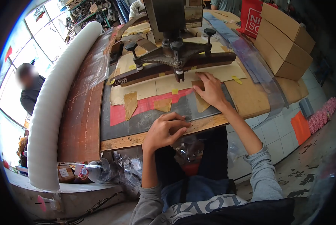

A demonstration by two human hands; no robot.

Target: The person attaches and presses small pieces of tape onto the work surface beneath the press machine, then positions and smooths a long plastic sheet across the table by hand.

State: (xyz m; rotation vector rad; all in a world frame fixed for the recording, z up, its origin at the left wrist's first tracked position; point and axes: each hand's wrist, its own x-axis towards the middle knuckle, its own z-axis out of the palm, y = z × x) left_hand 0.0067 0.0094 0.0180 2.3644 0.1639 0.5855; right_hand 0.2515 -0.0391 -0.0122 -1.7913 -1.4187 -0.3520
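My right hand (211,90) rests on the cream sheet (145,88) just in front of a dark press bar (209,63), its fingers stretched forward and nothing visible in its grasp. Brown tape (201,104) lies partly under that hand. At the wooden front edge of the table, my left hand (165,131) is loosely bent with thumb and fingers apart, holding nothing. Between the hands and the press are a pink-red sheet (119,115) on a dark board (145,127) and more brown tape pieces (163,105). Above stands the press head (173,50) with black knobs.
A long roll of white foam (59,93) runs along the left side beside a reddish-brown board (80,120). Cardboard boxes (284,45) and a red bag (252,18) stand at the right. A person (31,90) is beyond the roll. Clear plastic (274,90) hangs over the right edge.
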